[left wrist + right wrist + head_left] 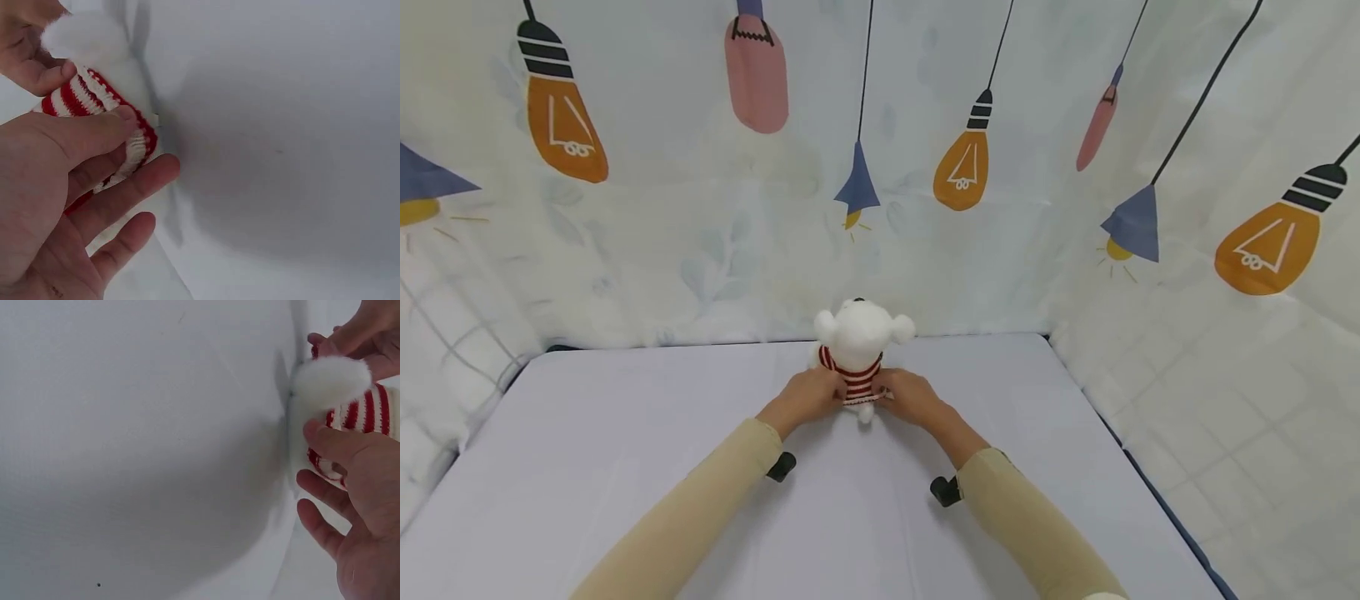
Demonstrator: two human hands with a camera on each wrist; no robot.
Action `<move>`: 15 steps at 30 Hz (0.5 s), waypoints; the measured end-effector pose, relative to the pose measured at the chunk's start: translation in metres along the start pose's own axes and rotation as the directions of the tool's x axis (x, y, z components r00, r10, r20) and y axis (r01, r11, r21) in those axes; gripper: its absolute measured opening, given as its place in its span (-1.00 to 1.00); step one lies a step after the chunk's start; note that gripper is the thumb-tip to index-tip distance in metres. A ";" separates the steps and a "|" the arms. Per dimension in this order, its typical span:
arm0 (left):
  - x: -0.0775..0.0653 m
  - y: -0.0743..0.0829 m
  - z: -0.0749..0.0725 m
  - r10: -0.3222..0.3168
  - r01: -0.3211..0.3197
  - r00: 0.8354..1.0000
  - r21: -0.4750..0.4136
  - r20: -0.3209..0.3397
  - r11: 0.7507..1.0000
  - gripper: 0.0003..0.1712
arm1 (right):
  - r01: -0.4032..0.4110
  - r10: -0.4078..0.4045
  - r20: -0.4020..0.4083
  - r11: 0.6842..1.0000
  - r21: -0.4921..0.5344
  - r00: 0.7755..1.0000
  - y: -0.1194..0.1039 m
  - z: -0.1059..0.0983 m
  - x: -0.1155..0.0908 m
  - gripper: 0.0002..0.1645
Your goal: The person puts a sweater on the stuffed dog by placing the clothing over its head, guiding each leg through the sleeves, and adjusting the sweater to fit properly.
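A white plush toy, round-eared, sits upright near the table's far edge with its back and small tail towards me. It wears a red-and-white striped knit sweater. On the left side, my left hand pinches the sweater's hem between thumb and forefinger; the left wrist view shows the other fingers loosely spread. My right hand pinches the hem on the opposite side, its lower fingers apart in the right wrist view. The fluffy white tail lies between both hands. The toy's front is hidden.
A white-covered table lies under the toy. Behind it hangs a pale curtain printed with lamps and bulbs, which continues along the right side. Dark wrist-camera parts show below the sleeves.
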State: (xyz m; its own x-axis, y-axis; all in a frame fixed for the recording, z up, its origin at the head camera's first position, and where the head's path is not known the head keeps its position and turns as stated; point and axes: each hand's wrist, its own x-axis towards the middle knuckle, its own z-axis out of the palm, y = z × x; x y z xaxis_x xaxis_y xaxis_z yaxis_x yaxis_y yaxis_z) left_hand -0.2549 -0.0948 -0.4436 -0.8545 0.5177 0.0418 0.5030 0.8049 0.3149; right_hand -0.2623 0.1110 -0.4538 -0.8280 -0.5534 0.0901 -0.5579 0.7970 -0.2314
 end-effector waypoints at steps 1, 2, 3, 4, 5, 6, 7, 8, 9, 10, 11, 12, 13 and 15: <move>0.000 0.000 0.000 0.001 -0.001 1.000 0.011 -0.001 1.000 -0.66 | -0.008 0.008 0.013 1.000 -0.005 1.000 0.000 0.000 0.001 -0.94; 0.001 -0.001 0.000 0.001 -0.001 1.000 0.023 -0.005 1.000 -0.65 | -0.013 0.013 0.023 1.000 -0.010 1.000 0.000 -0.001 0.002 -0.94; 0.001 -0.001 0.000 0.002 -0.002 1.000 0.031 -0.011 1.000 -0.65 | -0.015 0.015 0.031 1.000 -0.015 0.999 0.000 -0.001 0.004 -0.94; 0.001 -0.002 0.000 0.005 -0.004 1.000 0.043 -0.018 0.999 -0.67 | -0.015 0.016 0.037 1.000 -0.020 0.999 0.000 -0.002 0.004 -0.94; 0.000 -0.002 0.000 0.010 -0.008 1.000 0.056 -0.028 0.998 -0.69 | -0.014 0.015 0.038 1.000 -0.025 0.999 -0.001 -0.003 0.005 -0.94; 0.000 -0.002 0.000 0.019 -0.016 0.999 0.066 -0.043 0.998 -0.74 | -0.017 0.018 0.036 0.999 -0.036 0.999 0.000 -0.003 0.005 -0.94; -0.001 -0.002 0.000 0.031 -0.026 0.998 0.074 -0.062 0.997 -0.78 | -0.021 0.022 0.028 0.999 -0.048 0.999 0.000 -0.004 0.005 -0.94; -0.001 -0.002 -0.001 0.042 -0.034 0.996 0.085 -0.085 0.996 -0.82 | -0.025 0.026 0.016 0.998 -0.059 1.000 0.001 -0.004 0.005 -0.92; -0.002 -0.002 -0.002 0.060 -0.049 0.992 0.095 -0.113 0.994 -0.85 | -0.027 0.027 0.000 0.997 -0.068 1.000 0.002 -0.005 0.005 -0.90; -0.003 -0.002 -0.003 0.077 -0.061 0.987 0.109 -0.144 0.992 -0.85 | -0.028 0.027 -0.019 0.997 -0.077 0.999 0.004 -0.005 0.005 -0.88; -0.003 -0.003 -0.004 0.091 -0.070 0.981 0.124 -0.172 0.990 -0.84 | -0.027 0.024 -0.041 0.996 -0.083 0.999 0.005 -0.006 0.005 -0.85; -0.003 -0.003 -0.005 0.103 -0.078 0.975 0.130 -0.196 0.988 -0.83 | -0.025 0.020 -0.063 0.996 -0.089 0.998 0.007 -0.007 0.005 -0.84; -0.003 -0.004 -0.006 0.108 -0.080 0.971 0.132 -0.213 0.988 -0.82 | -0.021 0.013 -0.085 0.995 -0.096 0.996 0.008 -0.008 0.005 -0.83; -0.002 -0.005 -0.008 0.107 -0.080 0.968 0.123 -0.227 0.989 -0.82 | -0.019 0.007 -0.115 0.994 -0.111 0.993 0.011 -0.010 0.006 -0.83</move>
State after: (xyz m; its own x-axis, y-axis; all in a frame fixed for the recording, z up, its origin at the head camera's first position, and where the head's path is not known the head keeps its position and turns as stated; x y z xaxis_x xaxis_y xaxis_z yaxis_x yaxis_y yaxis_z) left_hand -0.2562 -0.1023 -0.4380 -0.8030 0.5209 0.2895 0.5818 0.7904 0.1918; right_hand -0.2740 0.1194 -0.4459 -0.8326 -0.5169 0.1990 -0.5446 0.8295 -0.1238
